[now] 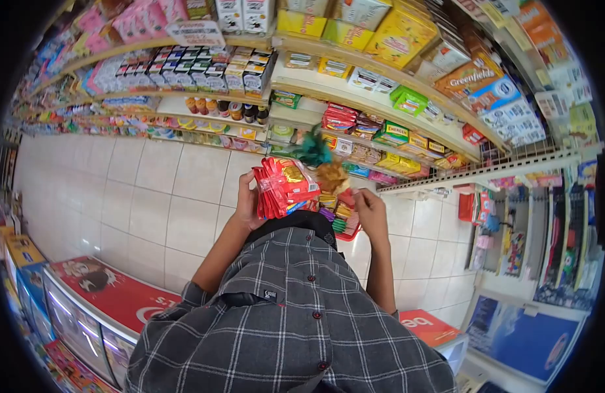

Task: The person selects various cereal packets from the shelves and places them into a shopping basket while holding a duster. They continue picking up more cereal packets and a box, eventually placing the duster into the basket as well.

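My left hand [248,202] is closed around a stack of red sachets [286,187], held in front of my waist. On the other side, my right hand [370,211] grips the near end of a duster with green, gold and reddish tufts [331,177]. The duster's green part is blurred and points toward the shelf, just beyond the sachets. Below and between my hands stands a red basket [347,234], holding several colourful packets and partly hidden by my body.
Stocked shelves [374,78] curve across the front, with boxed drinks [184,75] at left. A white perforated shelf edge [492,171] juts out at right. Red-topped freezers [106,288] stand behind on the left. Pale floor tiles [178,177] run between them.
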Tool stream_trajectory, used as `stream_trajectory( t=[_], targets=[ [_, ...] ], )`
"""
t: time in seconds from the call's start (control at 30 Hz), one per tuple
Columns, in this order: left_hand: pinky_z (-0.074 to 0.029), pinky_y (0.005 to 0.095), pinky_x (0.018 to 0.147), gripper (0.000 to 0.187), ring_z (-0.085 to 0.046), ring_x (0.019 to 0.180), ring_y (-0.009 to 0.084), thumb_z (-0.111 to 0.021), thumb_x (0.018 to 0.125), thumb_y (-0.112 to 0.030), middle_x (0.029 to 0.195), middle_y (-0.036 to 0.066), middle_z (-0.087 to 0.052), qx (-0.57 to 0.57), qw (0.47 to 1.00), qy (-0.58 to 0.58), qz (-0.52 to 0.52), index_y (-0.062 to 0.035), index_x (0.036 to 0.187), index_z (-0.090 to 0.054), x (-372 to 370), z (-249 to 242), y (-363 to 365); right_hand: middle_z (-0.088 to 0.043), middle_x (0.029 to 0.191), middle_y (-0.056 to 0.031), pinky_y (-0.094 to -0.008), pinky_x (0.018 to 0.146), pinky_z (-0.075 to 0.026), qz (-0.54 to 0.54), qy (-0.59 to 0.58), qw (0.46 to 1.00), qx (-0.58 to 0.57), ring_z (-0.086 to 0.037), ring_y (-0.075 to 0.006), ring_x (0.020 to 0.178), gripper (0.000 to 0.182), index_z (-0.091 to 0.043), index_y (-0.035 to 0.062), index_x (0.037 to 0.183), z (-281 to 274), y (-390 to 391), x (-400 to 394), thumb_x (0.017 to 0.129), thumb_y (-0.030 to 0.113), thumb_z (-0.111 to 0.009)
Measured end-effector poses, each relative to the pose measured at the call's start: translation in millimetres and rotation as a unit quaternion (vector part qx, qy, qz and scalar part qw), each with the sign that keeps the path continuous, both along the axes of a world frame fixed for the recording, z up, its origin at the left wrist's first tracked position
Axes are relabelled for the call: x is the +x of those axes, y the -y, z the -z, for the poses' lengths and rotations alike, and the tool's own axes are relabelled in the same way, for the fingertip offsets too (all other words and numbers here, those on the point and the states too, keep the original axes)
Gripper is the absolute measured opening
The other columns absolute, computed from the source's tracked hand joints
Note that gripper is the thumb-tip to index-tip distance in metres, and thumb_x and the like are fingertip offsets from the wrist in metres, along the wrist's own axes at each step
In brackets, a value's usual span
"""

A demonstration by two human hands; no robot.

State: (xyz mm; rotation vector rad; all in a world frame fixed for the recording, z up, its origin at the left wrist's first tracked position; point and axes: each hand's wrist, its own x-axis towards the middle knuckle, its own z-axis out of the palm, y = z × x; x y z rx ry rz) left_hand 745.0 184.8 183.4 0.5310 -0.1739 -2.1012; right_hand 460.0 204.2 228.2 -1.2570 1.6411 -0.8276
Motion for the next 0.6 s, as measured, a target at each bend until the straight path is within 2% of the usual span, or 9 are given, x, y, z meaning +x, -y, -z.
stream_trajectory(
  t=[0.17,0.2,0.3,0.33,0.4,0.47,0.5,0.57,0.6],
  targets=[
    [-0.033,0.0485,0.111,0.090,-0.048,0.129,0.0329,-0.044,0.081,-0.071,0.141,0.018,-0.048,0.021,0.995,-0.056,0.077,-0.0060,0.143,-0.039,-10.4,-24.3,3.8,-0.064,0.087,-0.0060,-0.0273,0.075,-0.047,0.070,0.049,0.991,-0.106,-0.060,-0.0134,0.080,0.028,-0.061,0.0016,0.107,-3.4,7.1,21.8,0.093,0.026,-0.064],
    [-0.030,0.0485,0.111,0.082,-0.043,0.133,0.0307,-0.042,0.086,-0.064,0.145,0.016,-0.043,0.007,0.994,-0.050,0.102,-0.0093,0.146,-0.034,-11.9,-27.6,6.1,-0.066,0.098,-0.0088,-0.0303,0.081,-0.049,0.022,0.071,0.987,-0.146,-0.062,-0.0158,0.087,0.040,-0.057,0.0027,0.114,-7.2,6.1,34.6,0.089,0.032,-0.068],
    [-0.031,0.0466,0.111,0.072,-0.040,0.135,0.0287,-0.042,0.092,-0.052,0.149,0.014,-0.038,-0.090,0.986,0.104,0.099,-0.0131,0.150,-0.025,-36.9,-18.8,22.3,-0.065,0.101,-0.0097,-0.0312,0.080,-0.049,-0.021,0.003,0.992,-0.124,-0.063,-0.0176,0.087,0.050,-0.054,0.0012,0.118,-24.6,1.8,65.9,0.086,0.037,-0.070],
    [-0.031,0.0448,0.110,0.069,-0.038,0.135,0.0275,-0.041,0.096,-0.044,0.150,0.010,-0.035,-0.111,0.969,0.204,0.088,-0.0163,0.153,-0.015,-44.4,-36.8,21.4,-0.065,0.107,-0.0096,-0.0306,0.081,-0.050,0.005,-0.054,0.990,-0.131,-0.065,-0.0179,0.091,0.060,-0.051,0.0028,0.126,2.3,7.9,64.0,0.085,0.042,-0.071],
    [-0.036,0.0422,0.104,0.087,-0.048,0.123,0.0262,-0.060,0.090,-0.028,0.143,0.017,-0.036,-0.151,0.932,0.314,0.099,-0.0167,0.154,-0.003,-45.6,-38.3,23.9,-0.066,0.110,-0.0088,-0.0293,0.081,-0.051,0.105,0.254,0.961,-0.033,-0.066,-0.0171,0.093,0.061,-0.050,0.0044,0.129,34.7,15.3,53.7,0.086,0.043,-0.069],
    [-0.043,0.0387,0.098,0.109,-0.055,0.109,0.0242,-0.073,0.080,-0.008,0.139,0.024,-0.036,-0.175,0.912,0.359,0.088,-0.0179,0.153,0.006,-49.4,-43.8,24.4,-0.066,0.111,-0.0067,-0.0282,0.081,-0.053,0.150,0.531,0.833,0.022,-0.066,-0.0145,0.094,0.061,-0.050,0.0071,0.132,61.0,20.7,40.6,0.089,0.048,-0.064],
    [-0.046,0.0373,0.093,0.106,-0.055,0.106,0.0233,-0.075,0.079,-0.010,0.138,0.022,-0.039,-0.180,0.910,0.360,0.098,-0.0148,0.154,0.000,-50.3,-43.4,26.0,-0.065,0.110,-0.0069,-0.0287,0.083,-0.053,0.201,0.579,0.787,0.070,-0.066,-0.0144,0.093,0.061,-0.050,0.0061,0.133,70.1,17.0,35.2,0.091,0.049,-0.060],
    [-0.048,0.0347,0.088,0.102,-0.055,0.105,0.0216,-0.079,0.077,-0.015,0.135,0.020,-0.043,-0.231,0.854,0.432,0.177,-0.0089,0.153,-0.012,-61.1,-46.0,34.7,-0.066,0.109,-0.0055,-0.0273,0.079,-0.054,0.075,0.684,0.724,0.044,-0.065,-0.0130,0.093,0.059,-0.052,0.0066,0.129,86.5,8.1,16.1,0.091,0.050,-0.060],
    [-0.046,0.0342,0.093,0.080,-0.055,0.111,0.0200,-0.074,0.083,-0.017,0.129,0.014,-0.050,-0.243,0.854,0.402,0.222,-0.0076,0.147,-0.027,-64.7,-36.4,40.6,-0.066,0.105,-0.0042,-0.0257,0.073,-0.053,0.113,0.649,0.752,0.035,-0.065,-0.0119,0.088,0.057,-0.053,0.0070,0.127,79.7,7.6,23.3,0.091,0.051,-0.060]
  ],
)
